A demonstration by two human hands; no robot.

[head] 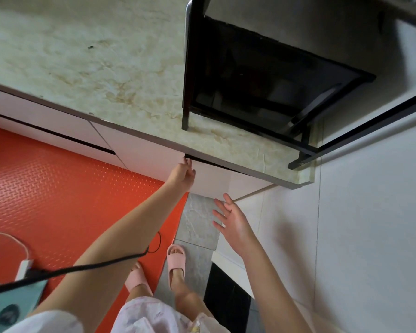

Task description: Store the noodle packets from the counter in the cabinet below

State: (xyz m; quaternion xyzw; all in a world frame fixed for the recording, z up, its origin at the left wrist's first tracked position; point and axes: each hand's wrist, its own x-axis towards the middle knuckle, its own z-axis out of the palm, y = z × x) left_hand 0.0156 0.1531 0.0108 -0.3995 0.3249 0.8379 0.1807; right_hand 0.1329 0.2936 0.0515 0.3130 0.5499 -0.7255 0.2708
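Observation:
My left hand (183, 173) reaches to the top edge of a white cabinet door (209, 179) just under the marble-patterned counter (106, 68), fingertips at the dark gap along the door's top. Whether the fingers grip the edge is not clear. My right hand (233, 222) hovers lower and to the right, palm spread, fingers apart, holding nothing. No noodle packets show anywhere in view.
A black metal rack (262, 80) stands on the counter's right end. White drawer fronts (58, 131) run left. An orange mat (58, 188) covers the floor, with grey tile (197, 224) beside it. A white wall (370, 212) is at right. A black cable (87, 266) crosses my left arm.

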